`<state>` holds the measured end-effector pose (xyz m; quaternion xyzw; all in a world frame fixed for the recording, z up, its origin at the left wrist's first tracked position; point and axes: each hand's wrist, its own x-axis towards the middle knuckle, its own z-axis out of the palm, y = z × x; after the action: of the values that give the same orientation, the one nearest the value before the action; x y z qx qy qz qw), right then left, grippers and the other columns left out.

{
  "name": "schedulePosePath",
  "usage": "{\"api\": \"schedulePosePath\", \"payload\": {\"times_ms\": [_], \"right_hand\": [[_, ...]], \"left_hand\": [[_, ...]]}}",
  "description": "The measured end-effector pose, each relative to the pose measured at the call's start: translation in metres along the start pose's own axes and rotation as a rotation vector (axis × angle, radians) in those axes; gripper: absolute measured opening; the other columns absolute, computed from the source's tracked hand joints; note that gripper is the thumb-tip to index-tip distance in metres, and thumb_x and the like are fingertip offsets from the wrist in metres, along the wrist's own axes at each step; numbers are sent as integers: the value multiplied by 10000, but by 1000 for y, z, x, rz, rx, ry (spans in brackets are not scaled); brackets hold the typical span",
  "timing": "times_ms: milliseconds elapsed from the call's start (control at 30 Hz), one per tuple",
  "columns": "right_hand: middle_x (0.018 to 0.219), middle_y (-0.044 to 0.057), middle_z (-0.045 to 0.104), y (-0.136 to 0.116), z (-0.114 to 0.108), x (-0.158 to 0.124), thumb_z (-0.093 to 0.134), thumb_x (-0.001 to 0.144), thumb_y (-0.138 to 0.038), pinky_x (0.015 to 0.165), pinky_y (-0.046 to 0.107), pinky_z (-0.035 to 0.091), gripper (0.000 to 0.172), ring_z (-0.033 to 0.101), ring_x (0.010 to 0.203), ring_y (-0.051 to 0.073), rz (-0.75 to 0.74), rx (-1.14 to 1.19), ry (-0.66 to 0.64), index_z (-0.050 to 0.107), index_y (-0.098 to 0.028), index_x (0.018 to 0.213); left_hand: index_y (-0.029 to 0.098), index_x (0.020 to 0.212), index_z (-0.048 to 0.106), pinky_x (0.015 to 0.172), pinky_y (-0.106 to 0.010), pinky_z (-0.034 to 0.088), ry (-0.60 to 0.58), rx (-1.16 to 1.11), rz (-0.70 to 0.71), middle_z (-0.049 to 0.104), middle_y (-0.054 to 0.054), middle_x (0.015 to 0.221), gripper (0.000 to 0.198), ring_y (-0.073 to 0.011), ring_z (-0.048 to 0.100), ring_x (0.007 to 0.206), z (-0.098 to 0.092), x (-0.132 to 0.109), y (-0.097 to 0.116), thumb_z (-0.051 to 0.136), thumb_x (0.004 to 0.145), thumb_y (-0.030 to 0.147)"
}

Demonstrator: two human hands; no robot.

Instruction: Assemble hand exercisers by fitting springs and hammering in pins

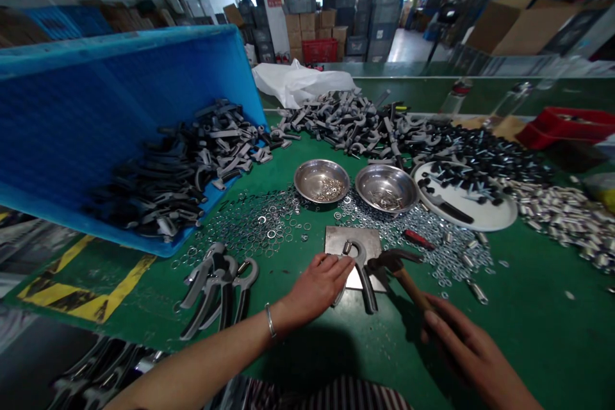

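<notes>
My left hand [327, 278] presses a pair of grey hook-jawed shears [368, 285] with black grips onto a square steel plate [336, 237]. Its fingers cover part of the shears. A small metal cylinder [346, 247] stands at the hooked jaw. My right hand [454, 336] is wrapped round the wooden handle of a hammer [410, 288]. The hammer's dark head is just right of the shears, over the plate's edge; whether it touches is unclear. Several similar shears [218, 288] lie to the left of my left hand.
A blue crate [240, 77] lies tipped at left, holding grey-black handles. Behind the plate are two steel bowls [321, 170] [387, 176] of small parts, a white plate [490, 221], scattered rings [271, 234], a red-handled tool [418, 239] and a handle heap [346, 118]. Metal cylinders [567, 218] spread at right.
</notes>
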<state>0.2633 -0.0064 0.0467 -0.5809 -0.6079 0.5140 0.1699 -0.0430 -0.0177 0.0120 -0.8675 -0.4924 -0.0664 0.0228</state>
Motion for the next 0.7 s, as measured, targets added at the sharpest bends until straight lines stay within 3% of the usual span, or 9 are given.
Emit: {"api": "schedulePosePath", "payload": {"times_ms": [67, 167, 333, 467, 600, 633, 700], "right_hand": [[807, 43, 738, 0, 1, -2, 529, 872, -631, 608, 299, 528, 589, 658, 691, 229, 18, 7, -1, 605, -217, 1285], [795, 39, 731, -2, 2, -4, 507, 879, -650, 514, 276, 482, 620, 626, 623, 208, 46, 19, -8, 572, -213, 1315], [757, 33, 726, -3, 2, 0, 488, 898, -642, 449, 267, 447, 619, 596, 545, 192, 54, 0, -22, 548, -213, 1340], [976, 72, 767, -11, -4, 9, 473, 937, -578, 697, 332, 566, 542, 711, 822, 257, -92, -151, -84, 585, -239, 1344], [1441, 38, 578, -31, -9, 16, 458, 979, -469, 1050, 446, 456, 504, 587, 1252, 291, -308, -297, -93, 475, -339, 1466], [1472, 29, 546, -37, -8, 17, 449, 987, -441, 1080, 459, 428, 509, 553, 1294, 289, -361, -331, -98, 437, -359, 1489], [1390, 49, 621, -46, -5, 22, 450, 982, -406, 1032, 462, 471, 508, 616, 1214, 292, -422, -409, -116, 436, -372, 1488]], "left_hand": [[160, 1421, 447, 1010, -370, 340, 3, -22, -12, 529, -101, 1441, 398, -215, 512, 1170, 1, -1, 0, 388, 1033, 224], [169, 1416, 456, 999, -381, 348, 19, -89, -36, 534, -104, 1431, 396, -223, 509, 1168, 2, 0, 2, 405, 1025, 211], [219, 1243, 623, 943, -383, 388, 102, -386, -252, 628, -71, 1247, 340, -223, 510, 1131, -3, 11, 1, 477, 957, 109], [210, 1086, 703, 936, -383, 415, 105, -596, -370, 672, -51, 1085, 382, -207, 538, 1049, -9, 22, -8, 450, 874, 18], [182, 1059, 699, 982, -373, 412, 183, -679, -427, 672, -50, 1073, 351, -188, 553, 1038, -13, 20, -18, 444, 871, 29], [184, 1051, 697, 991, -377, 410, 204, -684, -439, 672, -50, 1070, 335, -189, 555, 1042, -13, 18, -19, 448, 879, 41], [191, 1032, 696, 997, -386, 410, 232, -691, -453, 673, -50, 1060, 303, -197, 558, 1051, -12, 14, -22, 457, 893, 66]]}}
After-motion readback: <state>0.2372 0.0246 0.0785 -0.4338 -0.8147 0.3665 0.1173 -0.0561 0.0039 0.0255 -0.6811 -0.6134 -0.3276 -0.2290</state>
